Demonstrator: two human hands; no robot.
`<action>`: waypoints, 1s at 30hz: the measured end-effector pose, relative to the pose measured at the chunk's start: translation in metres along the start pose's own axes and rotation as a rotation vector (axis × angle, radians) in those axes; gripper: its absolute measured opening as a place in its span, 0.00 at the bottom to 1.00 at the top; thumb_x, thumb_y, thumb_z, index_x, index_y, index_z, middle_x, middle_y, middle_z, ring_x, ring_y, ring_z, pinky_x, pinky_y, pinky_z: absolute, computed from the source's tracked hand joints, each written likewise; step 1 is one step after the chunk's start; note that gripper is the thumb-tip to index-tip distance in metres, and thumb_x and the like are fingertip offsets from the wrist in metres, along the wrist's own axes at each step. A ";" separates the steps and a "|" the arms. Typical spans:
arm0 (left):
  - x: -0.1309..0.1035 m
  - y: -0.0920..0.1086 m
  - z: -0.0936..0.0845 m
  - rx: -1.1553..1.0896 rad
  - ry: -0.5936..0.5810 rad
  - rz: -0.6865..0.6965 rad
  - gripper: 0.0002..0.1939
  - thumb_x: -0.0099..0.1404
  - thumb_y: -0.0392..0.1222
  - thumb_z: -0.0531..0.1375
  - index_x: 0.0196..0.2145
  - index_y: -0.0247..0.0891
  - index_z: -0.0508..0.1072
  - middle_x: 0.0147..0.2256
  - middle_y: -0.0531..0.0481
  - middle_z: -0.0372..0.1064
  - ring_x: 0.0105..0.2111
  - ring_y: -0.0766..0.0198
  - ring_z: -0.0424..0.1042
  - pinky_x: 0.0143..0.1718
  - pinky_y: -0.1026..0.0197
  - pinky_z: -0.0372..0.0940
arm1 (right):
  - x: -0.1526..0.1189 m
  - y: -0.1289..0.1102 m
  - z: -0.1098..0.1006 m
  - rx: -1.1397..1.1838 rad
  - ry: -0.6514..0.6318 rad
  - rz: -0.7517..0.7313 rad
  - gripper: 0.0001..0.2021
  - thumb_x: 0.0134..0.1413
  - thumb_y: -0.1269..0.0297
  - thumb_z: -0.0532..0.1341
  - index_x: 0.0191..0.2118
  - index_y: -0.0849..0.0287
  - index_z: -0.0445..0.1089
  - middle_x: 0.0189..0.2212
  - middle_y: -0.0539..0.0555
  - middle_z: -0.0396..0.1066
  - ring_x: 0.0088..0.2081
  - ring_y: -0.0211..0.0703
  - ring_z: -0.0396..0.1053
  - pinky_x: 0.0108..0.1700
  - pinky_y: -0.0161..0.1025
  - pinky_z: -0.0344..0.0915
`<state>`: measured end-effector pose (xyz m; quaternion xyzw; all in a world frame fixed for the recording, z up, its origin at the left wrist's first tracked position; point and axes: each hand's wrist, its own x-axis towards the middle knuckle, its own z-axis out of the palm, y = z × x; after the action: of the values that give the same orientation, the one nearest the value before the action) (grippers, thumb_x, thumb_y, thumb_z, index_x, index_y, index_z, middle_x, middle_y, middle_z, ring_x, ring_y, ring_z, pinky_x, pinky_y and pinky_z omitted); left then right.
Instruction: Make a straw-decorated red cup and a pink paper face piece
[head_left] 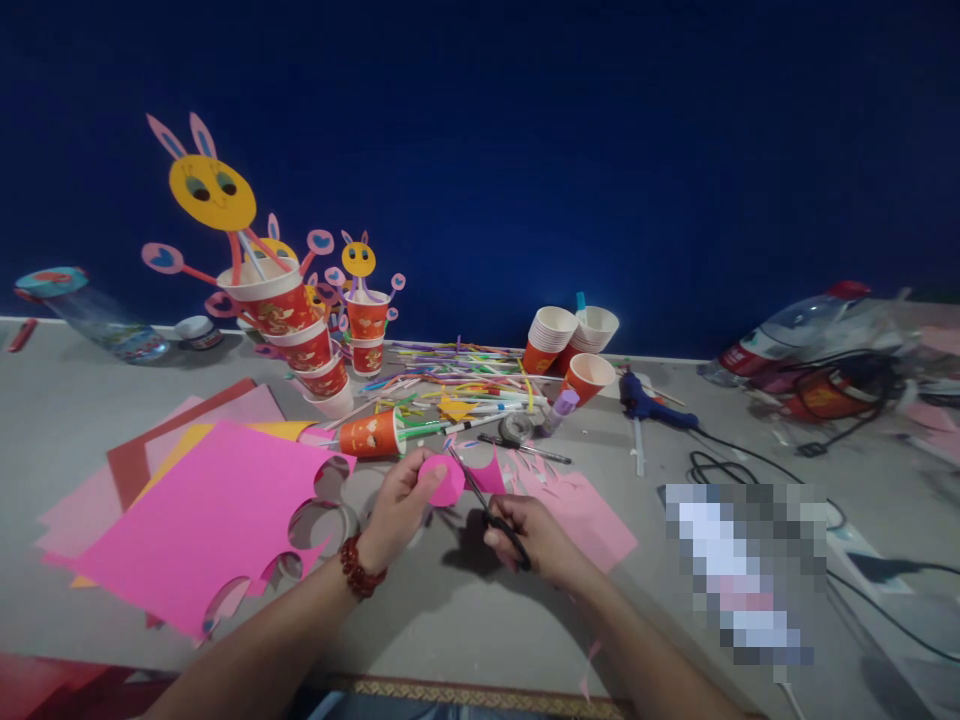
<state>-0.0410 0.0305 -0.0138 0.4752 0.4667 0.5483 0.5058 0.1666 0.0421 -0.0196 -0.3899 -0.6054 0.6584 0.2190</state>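
Observation:
Between the thumb and fingers of my left hand (397,508) is a bright pink paper circle (447,482). My right hand (531,540) grips black-handled scissors (490,515), whose blades meet the circle's right edge. A curved pink offcut (491,474) stands just beyond the blades; whether it is still joined to the circle I cannot tell. Left of my hands lies a large pink sheet (202,510) with round bites cut from its right side. A light pink sheet (592,515) with cut strips lies behind my right hand.
Rabbit-faced paper-cup figures (281,310) stand at the back left. Coloured straws (457,380) spread across the middle, near a tipped cup (373,434). Stacked cups (550,335), a purple-capped glue stick (561,411), a blue glue gun (652,402) with cord, and a plastic bottle (787,335) stand rightward.

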 end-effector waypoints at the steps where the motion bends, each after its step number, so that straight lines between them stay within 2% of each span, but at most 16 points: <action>1: 0.000 0.000 0.000 0.003 -0.003 -0.001 0.15 0.68 0.52 0.61 0.31 0.37 0.70 0.27 0.55 0.65 0.26 0.68 0.61 0.30 0.66 0.59 | 0.000 0.000 0.000 0.005 -0.001 0.006 0.33 0.41 0.28 0.65 0.23 0.55 0.55 0.11 0.42 0.60 0.16 0.31 0.52 0.20 0.33 0.44; 12: -0.002 0.007 0.002 0.145 -0.058 0.037 0.18 0.68 0.55 0.58 0.29 0.38 0.67 0.26 0.55 0.62 0.26 0.67 0.59 0.29 0.65 0.57 | 0.001 0.002 0.000 0.027 -0.040 0.029 0.32 0.40 0.29 0.65 0.23 0.55 0.58 0.13 0.45 0.63 0.17 0.33 0.58 0.22 0.33 0.49; 21: -0.002 0.005 0.001 0.100 -0.048 -0.007 0.19 0.67 0.57 0.60 0.29 0.38 0.68 0.26 0.55 0.62 0.26 0.67 0.59 0.29 0.65 0.57 | 0.000 0.000 0.000 -0.009 -0.027 -0.011 0.30 0.44 0.32 0.65 0.23 0.55 0.56 0.12 0.43 0.59 0.16 0.33 0.54 0.21 0.33 0.47; 30: -0.001 0.003 0.001 0.077 -0.030 0.022 0.17 0.68 0.53 0.60 0.30 0.37 0.69 0.26 0.55 0.62 0.27 0.68 0.60 0.29 0.66 0.58 | -0.001 -0.006 -0.001 -0.037 -0.026 -0.025 0.32 0.44 0.29 0.63 0.23 0.55 0.57 0.12 0.43 0.58 0.17 0.33 0.53 0.21 0.34 0.46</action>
<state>-0.0406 0.0296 -0.0110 0.5075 0.4744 0.5282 0.4883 0.1668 0.0424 -0.0139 -0.3776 -0.6252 0.6494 0.2118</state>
